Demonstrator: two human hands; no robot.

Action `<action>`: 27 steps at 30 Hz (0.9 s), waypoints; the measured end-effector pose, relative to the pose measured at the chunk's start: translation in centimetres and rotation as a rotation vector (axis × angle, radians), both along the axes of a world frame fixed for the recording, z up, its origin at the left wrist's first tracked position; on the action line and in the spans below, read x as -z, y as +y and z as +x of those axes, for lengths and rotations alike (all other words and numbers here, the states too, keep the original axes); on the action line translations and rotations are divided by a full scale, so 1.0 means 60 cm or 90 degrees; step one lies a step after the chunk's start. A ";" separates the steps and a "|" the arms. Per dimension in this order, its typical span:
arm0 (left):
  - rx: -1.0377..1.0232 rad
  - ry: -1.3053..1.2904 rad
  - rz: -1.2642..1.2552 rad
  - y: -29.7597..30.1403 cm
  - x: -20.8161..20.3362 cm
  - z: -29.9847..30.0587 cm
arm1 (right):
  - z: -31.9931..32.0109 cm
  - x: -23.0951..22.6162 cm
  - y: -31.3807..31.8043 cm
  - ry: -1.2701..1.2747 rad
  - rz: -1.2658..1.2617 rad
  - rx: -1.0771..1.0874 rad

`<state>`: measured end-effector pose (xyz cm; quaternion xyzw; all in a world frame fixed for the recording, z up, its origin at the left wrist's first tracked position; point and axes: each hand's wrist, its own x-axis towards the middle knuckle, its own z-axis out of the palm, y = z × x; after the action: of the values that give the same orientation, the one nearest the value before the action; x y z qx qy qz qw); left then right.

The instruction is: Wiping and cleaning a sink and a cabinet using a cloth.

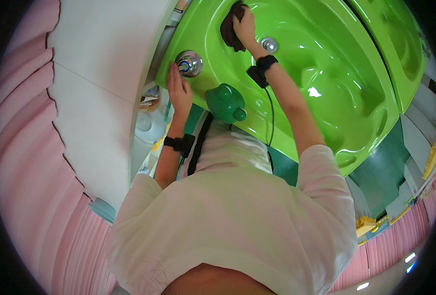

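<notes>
Nearest the body, I have the left hand (179, 93), fingers nearly straight and together, beside a chrome fitting (194, 65); I can't tell if they touch it. Farther out, the right hand (246, 27) has its fingers curled on a dark cloth (229, 32) at the green tub (336, 29). The cloth lies left of those fingers, long axis pointing away from the body; the left hand is well apart.

Glossy green tub (348, 110) — chrome fitting (192, 64) on left rim, dark-green rounded object (226, 103) on near rim — dark-brown cloth (230, 30) at far left.
</notes>
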<state>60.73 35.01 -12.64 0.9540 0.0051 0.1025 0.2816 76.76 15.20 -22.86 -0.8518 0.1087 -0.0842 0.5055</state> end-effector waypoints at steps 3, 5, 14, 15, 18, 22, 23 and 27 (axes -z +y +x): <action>-0.009 -0.003 0.000 0.004 -0.001 -0.004 | -0.082 -0.017 0.003 0.089 -0.100 -0.303; -0.003 0.002 -0.007 0.006 -0.006 -0.003 | -0.116 -0.022 -0.018 0.121 -0.064 -0.353; 0.002 -0.036 -0.031 -0.004 -0.002 0.016 | -0.030 -0.020 -0.006 0.016 -0.337 -0.201; 0.007 -0.046 -0.040 -0.004 -0.008 0.021 | -0.010 -0.019 -0.010 0.032 -0.345 -0.139; 0.084 -0.076 0.002 -0.006 -0.015 0.052 | 0.042 -0.010 -0.044 0.066 -0.179 0.092; 0.155 -0.097 0.039 -0.012 -0.015 0.075 | 0.035 0.026 -0.051 0.040 -0.044 0.173; 0.151 -0.103 0.031 -0.013 -0.011 0.079 | 0.036 0.037 -0.050 0.041 -0.045 0.173; 0.157 -0.117 0.007 -0.009 0.000 0.085 | 0.030 0.082 -0.055 0.013 0.044 0.240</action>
<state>65.81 34.49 -12.62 0.9356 -0.1384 0.1538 0.2861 78.56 11.90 -27.76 -0.7993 0.2744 -0.1653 0.5084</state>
